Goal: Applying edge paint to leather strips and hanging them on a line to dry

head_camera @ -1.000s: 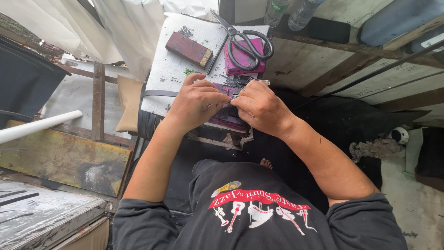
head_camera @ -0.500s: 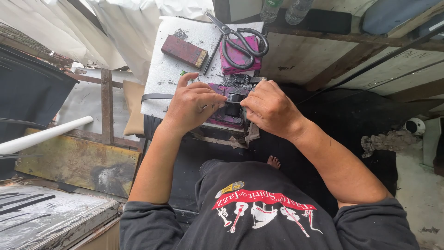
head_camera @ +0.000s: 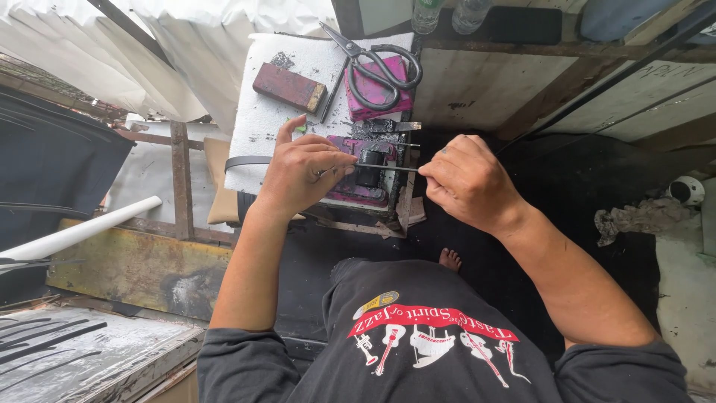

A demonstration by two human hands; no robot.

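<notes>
- A white pipe (head_camera: 78, 233) lies at the far left, slanting over a rusty, yellowed metal beam (head_camera: 127, 270).
- White cloth (head_camera: 97, 52) hangs across the upper left, above a dark sheet (head_camera: 52, 160).
- A white foam-like board (head_camera: 261, 127) serves as the work surface; a flat black strap (head_camera: 246, 161) runs along its near edge toward the left hand.
- On the board's far part lies a dark red block (head_camera: 289, 87) with a pale end.
- The left hand (head_camera: 302, 175) rests at the board's near edge, its thumb and forefinger pinched together on the left end of a thin dark strip (head_camera: 388, 168).
- The thin dark strip runs level between the two hands, just above a small black part (head_camera: 371, 166) that sits on a worn pink block (head_camera: 358, 186).
- Big black scissors (head_camera: 377, 63) lie shut on a second pink block (head_camera: 377, 93) at the board's far right corner.
- The right hand (head_camera: 466, 183) holds the strip's right end, its fingers curled and closed on it; the two hands are a little apart, with the strip stretched between them.
- Two clear bottles (head_camera: 447, 13) stand on a wooden shelf (head_camera: 507, 82) behind the board, beside a flat black slab (head_camera: 526, 25).
- A bare foot (head_camera: 450, 260) shows below the hands, above the person's dark printed shirt (head_camera: 425, 336).
- At the far right a grey rag (head_camera: 638, 218) lies on the ground near a small white round object (head_camera: 686, 190).
</notes>
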